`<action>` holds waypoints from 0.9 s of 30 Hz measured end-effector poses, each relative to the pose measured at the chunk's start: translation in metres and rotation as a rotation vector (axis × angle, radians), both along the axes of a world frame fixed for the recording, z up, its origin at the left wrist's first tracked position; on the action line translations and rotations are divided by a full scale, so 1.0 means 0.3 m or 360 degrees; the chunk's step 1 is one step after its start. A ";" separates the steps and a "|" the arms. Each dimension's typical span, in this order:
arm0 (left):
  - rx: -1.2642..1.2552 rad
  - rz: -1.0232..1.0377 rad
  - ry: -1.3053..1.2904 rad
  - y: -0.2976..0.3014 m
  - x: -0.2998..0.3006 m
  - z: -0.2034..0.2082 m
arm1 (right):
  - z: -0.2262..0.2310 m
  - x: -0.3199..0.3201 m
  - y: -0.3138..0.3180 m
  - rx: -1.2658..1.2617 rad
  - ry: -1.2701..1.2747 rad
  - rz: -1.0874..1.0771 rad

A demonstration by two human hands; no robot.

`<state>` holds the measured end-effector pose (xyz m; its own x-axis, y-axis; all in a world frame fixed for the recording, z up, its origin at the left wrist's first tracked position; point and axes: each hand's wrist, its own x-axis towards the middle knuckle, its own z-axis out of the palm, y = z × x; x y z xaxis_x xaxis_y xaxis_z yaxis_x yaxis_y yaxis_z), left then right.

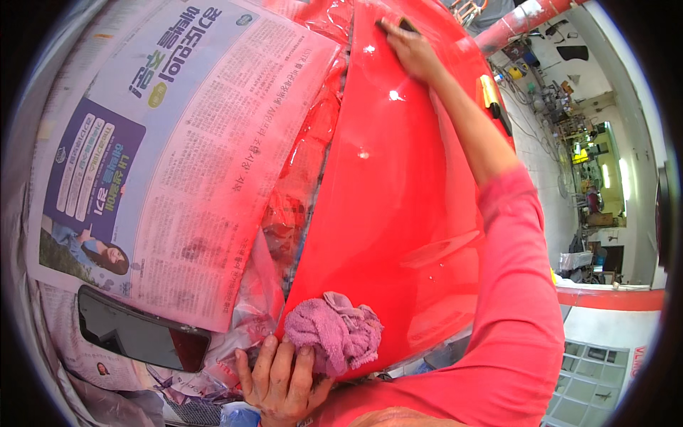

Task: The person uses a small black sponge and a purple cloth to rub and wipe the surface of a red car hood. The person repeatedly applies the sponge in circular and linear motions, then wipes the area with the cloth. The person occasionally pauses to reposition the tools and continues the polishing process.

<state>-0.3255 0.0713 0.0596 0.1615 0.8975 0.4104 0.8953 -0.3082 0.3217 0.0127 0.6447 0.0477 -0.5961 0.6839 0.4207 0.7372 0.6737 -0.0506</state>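
A glossy red car body panel (pixel 388 185), wet-looking with bright reflections, stretches away in front of me. My right hand (pixel 413 53) is at its far end, closed around a small black object (pixel 408 25) pressed to the surface; the fingers hide most of it. At the near left corner lies a crumpled pink cloth (pixel 333 333). My left hand (pixel 284 377) rests beside this cloth, fingers stretched out over the panel's near edge and the masking film. Its fingertips come right up to the cloth without gripping it.
Newspaper sheets (pixel 192 171) with red overspray and crinkled clear film (pixel 302 153) cover the area to the left. A dark, shiny rectangular piece (pixel 142 329) lies near left. Beyond the panel's right side are a workshop floor (pixel 537 160), cluttered equipment and a red pole (pixel 523 25).
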 end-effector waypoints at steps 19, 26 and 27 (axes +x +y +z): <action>-0.0031 0.0028 0.0000 -0.002 -0.002 0.015 | 0.070 -0.077 -0.612 -0.0355 0.0242 0.0468; -0.0091 -0.0040 -0.0041 0.028 0.000 0.076 | 0.068 -0.018 -0.205 -0.0196 0.0046 0.0416; -0.0019 -0.0062 -0.0073 0.030 -0.003 0.061 | 0.053 0.025 0.001 0.0096 -0.0073 0.0297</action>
